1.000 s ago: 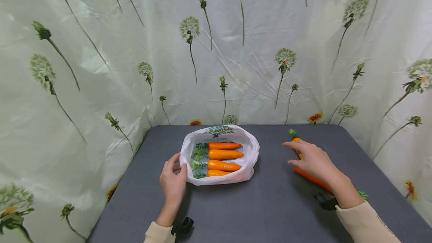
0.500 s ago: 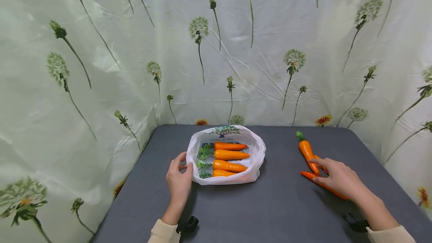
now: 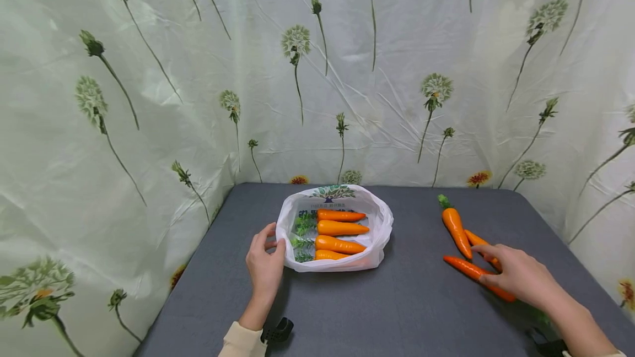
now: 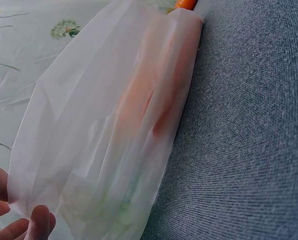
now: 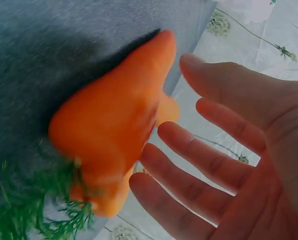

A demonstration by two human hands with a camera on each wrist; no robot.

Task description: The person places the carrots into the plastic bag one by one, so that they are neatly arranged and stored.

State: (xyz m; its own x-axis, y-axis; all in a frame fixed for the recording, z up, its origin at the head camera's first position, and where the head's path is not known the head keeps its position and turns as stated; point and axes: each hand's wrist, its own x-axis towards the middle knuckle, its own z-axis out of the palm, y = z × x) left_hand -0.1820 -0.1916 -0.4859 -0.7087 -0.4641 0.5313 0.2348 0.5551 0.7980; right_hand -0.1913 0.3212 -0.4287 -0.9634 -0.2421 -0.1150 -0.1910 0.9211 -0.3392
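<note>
A white plastic bag [image 3: 347, 264] with a printed tree lies open, its rim rolled outward; several orange carrots [image 3: 342, 228] with green tops lie side by side inside. My left hand [image 3: 266, 262] pinches the bag's left rim between thumb and fingers, as the left wrist view of the bag [image 4: 63, 120] also shows. Over the loose carrots my right hand [image 3: 527, 277] hovers, fingers spread and holding nothing. Under and beside it lie a red-orange carrot [image 3: 465, 266], an orange carrot [image 3: 455, 229] and a partly hidden carrot [image 3: 475, 239]. The right wrist view shows the nearest carrot [image 5: 108, 115] apart from the fingers.
A dark grey cloth-covered table [image 3: 397, 313] carries everything. Behind and beside it hangs a pale curtain [image 3: 347, 70] printed with dandelions. A dark band [image 3: 278, 330] sits at the left wrist.
My right hand has moved right and nearer to me, uncovering the loose carrots. The left hand stays at the bag's rim. The head view has shifted slightly.
</note>
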